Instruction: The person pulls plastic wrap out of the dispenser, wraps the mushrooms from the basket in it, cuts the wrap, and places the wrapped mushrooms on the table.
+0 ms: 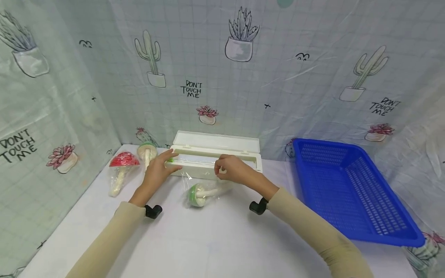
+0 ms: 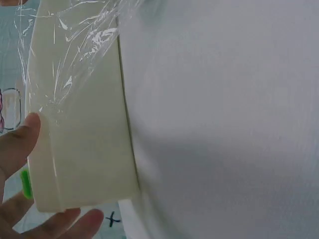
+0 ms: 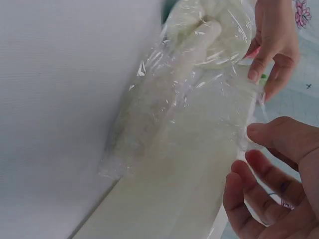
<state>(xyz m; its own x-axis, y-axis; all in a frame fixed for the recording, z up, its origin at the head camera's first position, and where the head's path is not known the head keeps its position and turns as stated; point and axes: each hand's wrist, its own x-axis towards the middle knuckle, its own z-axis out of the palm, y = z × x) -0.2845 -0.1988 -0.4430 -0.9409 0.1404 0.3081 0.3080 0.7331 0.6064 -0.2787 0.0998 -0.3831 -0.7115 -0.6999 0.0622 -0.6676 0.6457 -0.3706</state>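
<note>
A long white cling film dispenser (image 1: 208, 173) stands with its lid (image 1: 219, 143) raised. At its left end my left hand (image 1: 158, 170) holds the box, thumb on the front rim, fingers around the end, beside a small green piece (image 2: 26, 183). My right hand (image 1: 236, 169) pinches clear cling film (image 3: 254, 137) between thumb and forefinger at the front rim. The film drapes down the box's front. Before the box lies a toy mushroom (image 1: 199, 195) with a green cap and pale stem, covered in clear film.
To the left lie a red-capped mushroom (image 1: 124, 159) wrapped in film and another mushroom (image 1: 147, 150) with a pale stem, partly behind my left hand. A blue plastic basket (image 1: 393, 216) sits on the right. A patterned curtain (image 1: 222, 92) hangs behind the white table (image 1: 208, 243).
</note>
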